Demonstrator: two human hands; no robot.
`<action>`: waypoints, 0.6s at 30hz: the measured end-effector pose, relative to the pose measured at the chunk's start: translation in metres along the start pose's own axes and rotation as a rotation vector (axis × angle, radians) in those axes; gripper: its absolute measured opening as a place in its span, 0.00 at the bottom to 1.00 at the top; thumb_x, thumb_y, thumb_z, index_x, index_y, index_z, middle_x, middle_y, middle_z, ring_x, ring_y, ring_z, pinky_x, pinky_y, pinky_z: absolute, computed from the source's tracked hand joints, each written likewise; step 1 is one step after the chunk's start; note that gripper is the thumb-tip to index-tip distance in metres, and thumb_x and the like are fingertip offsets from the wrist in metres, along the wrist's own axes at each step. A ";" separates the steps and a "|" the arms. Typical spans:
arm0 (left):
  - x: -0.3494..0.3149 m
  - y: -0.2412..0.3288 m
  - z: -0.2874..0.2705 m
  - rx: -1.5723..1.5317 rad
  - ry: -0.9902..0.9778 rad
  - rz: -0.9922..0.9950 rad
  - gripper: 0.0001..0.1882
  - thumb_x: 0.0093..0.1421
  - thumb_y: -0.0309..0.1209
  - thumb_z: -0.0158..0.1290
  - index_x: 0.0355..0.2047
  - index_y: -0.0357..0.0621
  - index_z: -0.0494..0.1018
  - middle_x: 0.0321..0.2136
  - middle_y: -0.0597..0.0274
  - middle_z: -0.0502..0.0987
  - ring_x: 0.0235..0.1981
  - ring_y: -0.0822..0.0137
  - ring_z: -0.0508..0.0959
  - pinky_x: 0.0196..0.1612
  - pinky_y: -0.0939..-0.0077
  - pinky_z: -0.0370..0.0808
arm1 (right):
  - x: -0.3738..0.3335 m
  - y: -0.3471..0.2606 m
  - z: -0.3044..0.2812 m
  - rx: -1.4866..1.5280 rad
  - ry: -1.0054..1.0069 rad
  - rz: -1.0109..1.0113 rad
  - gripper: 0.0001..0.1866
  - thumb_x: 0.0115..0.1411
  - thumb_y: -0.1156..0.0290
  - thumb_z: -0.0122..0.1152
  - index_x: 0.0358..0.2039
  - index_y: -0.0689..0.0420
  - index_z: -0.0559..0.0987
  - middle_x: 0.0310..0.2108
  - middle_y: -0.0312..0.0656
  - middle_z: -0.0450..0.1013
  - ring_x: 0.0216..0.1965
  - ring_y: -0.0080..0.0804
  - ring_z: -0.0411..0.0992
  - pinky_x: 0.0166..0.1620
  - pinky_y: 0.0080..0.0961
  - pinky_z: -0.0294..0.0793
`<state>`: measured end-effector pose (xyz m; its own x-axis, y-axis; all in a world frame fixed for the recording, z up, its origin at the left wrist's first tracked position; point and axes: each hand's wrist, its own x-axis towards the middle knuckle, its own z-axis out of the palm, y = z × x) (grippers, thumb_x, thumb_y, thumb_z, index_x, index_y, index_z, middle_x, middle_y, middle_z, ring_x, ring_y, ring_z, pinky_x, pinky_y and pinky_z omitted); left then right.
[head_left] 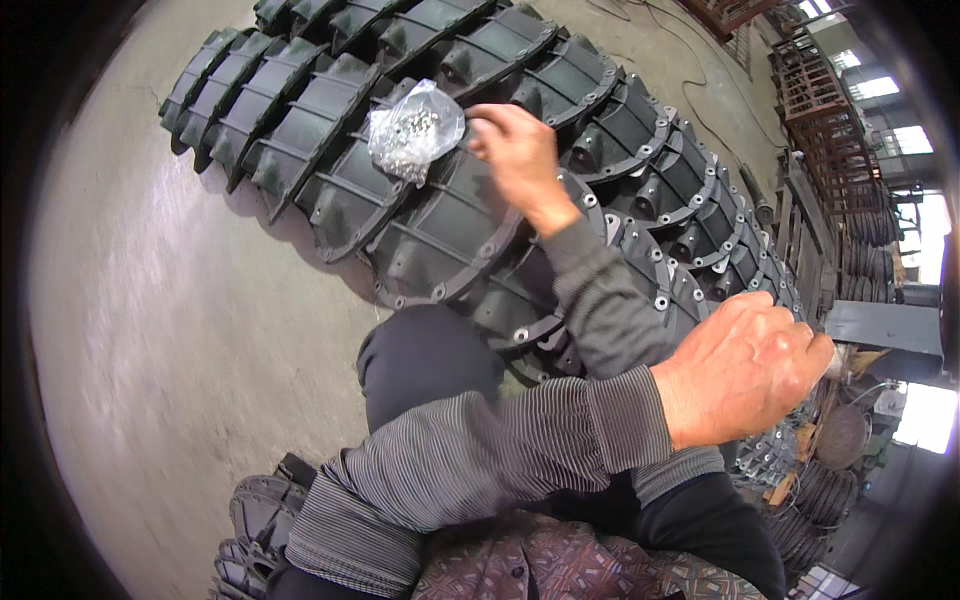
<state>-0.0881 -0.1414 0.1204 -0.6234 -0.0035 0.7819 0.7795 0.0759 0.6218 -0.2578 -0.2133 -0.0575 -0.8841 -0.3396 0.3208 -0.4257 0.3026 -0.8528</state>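
Observation:
My arms cross, the left forearm lying over the right. At the right, my left hand (745, 370) is closed in a fist with its back up; whatever is inside is hidden. Farther out, my right hand (520, 160) hovers beside a clear plastic bag (415, 135) of small shiny metal pieces. Its fingers are curled close to the bag's edge and slightly blurred, so anything between them is too small to name. The bag rests on dark, curved, ribbed castings (450, 225), which stand in rows and have bolt holes along their flanges.
More dark castings (255, 525) are at the lower left on the grey concrete floor (180, 330). A grey metal piece (885, 328) juts in beside my left hand. Rusty metal racks (825, 110) and coiled material (815, 500) line the right side. My knee (425, 365) is close to the near castings.

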 end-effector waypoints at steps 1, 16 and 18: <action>-0.002 0.001 0.001 0.015 0.000 -0.003 0.06 0.51 0.29 0.58 0.26 0.45 0.71 0.19 0.66 0.72 0.25 0.63 0.78 0.31 0.66 0.72 | -0.019 -0.005 -0.014 0.188 0.005 0.108 0.11 0.71 0.72 0.59 0.47 0.64 0.83 0.39 0.40 0.82 0.33 0.24 0.80 0.38 0.22 0.82; -0.068 0.031 0.026 0.023 -0.499 0.104 0.07 0.55 0.34 0.57 0.28 0.44 0.74 0.21 0.65 0.77 0.28 0.63 0.82 0.37 0.67 0.74 | -0.219 -0.018 -0.041 -0.068 -0.123 0.301 0.08 0.64 0.77 0.66 0.42 0.66 0.85 0.36 0.41 0.80 0.35 0.25 0.79 0.38 0.23 0.77; -0.072 0.031 0.028 0.020 -0.562 0.110 0.08 0.55 0.34 0.57 0.28 0.44 0.74 0.22 0.65 0.78 0.29 0.63 0.82 0.37 0.67 0.74 | -0.224 -0.016 -0.030 -0.072 -0.139 0.270 0.08 0.62 0.78 0.65 0.41 0.65 0.85 0.38 0.44 0.80 0.36 0.34 0.80 0.41 0.28 0.79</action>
<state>-0.0214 -0.1108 0.0823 -0.4796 0.5355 0.6951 0.8439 0.0643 0.5327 -0.0593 -0.1150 -0.1032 -0.9344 -0.3556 0.0230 -0.1960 0.4590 -0.8665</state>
